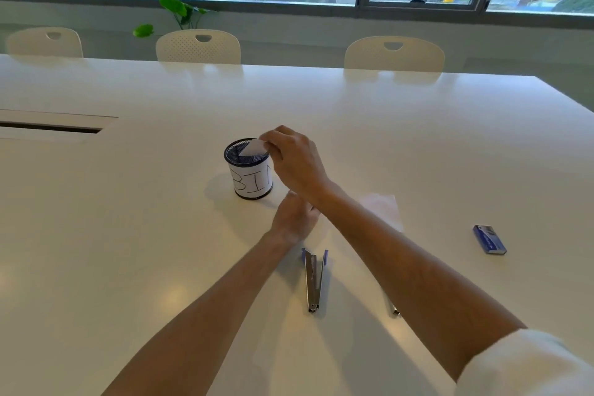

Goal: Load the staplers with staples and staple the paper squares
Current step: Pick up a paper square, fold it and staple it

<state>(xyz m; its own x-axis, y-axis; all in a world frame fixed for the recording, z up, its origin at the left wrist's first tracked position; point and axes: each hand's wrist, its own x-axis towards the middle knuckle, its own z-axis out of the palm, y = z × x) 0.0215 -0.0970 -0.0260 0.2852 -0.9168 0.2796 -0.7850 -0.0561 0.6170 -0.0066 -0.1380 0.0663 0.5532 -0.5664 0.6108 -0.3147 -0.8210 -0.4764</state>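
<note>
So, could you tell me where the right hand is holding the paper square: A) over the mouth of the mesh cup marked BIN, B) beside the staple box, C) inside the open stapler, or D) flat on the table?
A: the right hand pinches the paper square at the rim of the cup.

right hand (291, 157) pinches white paper square (254, 148) over mesh cup labelled BIN (250, 170) | left hand (294, 219) on white table (128, 235) | open purple-tipped metal stapler (313, 280) nearby
</note>
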